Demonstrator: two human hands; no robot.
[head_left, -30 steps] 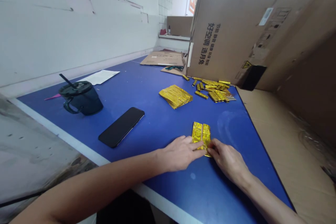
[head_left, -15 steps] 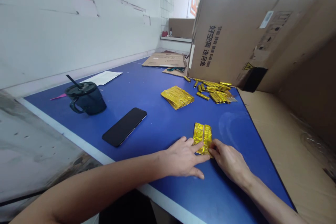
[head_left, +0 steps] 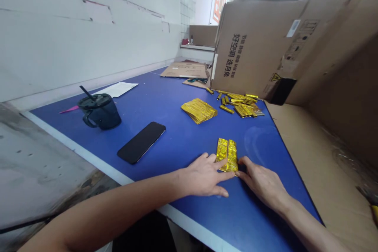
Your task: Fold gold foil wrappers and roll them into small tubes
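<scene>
A shiny gold foil paper (head_left: 232, 151) lies flat on the blue table, its two sides folded in so that they meet at a narrow seam. My left hand (head_left: 203, 176) rests on its lower part with fingers spread, pressing it down. At the paper's lower right corner is my right hand (head_left: 262, 181), thumb tip and index finger apart beside the edge; its other fingers are curled under and mostly hidden. Farther back sits a fanned stack of flat gold foil papers (head_left: 199, 110). Behind it to the right is a pile of narrow gold folded pieces (head_left: 243, 106).
To the left are a black phone (head_left: 141, 142) and a dark lidded mug (head_left: 102, 112) with a straw. White paper (head_left: 118, 89) lies near the wall. A large cardboard box (head_left: 260, 47) stands at the back right, and flat cardboard (head_left: 184, 70) lies at the back.
My right thumb and index finger have parted slightly at the paper's right edge. My left hand stays on the paper. The camera view has shifted a little.
</scene>
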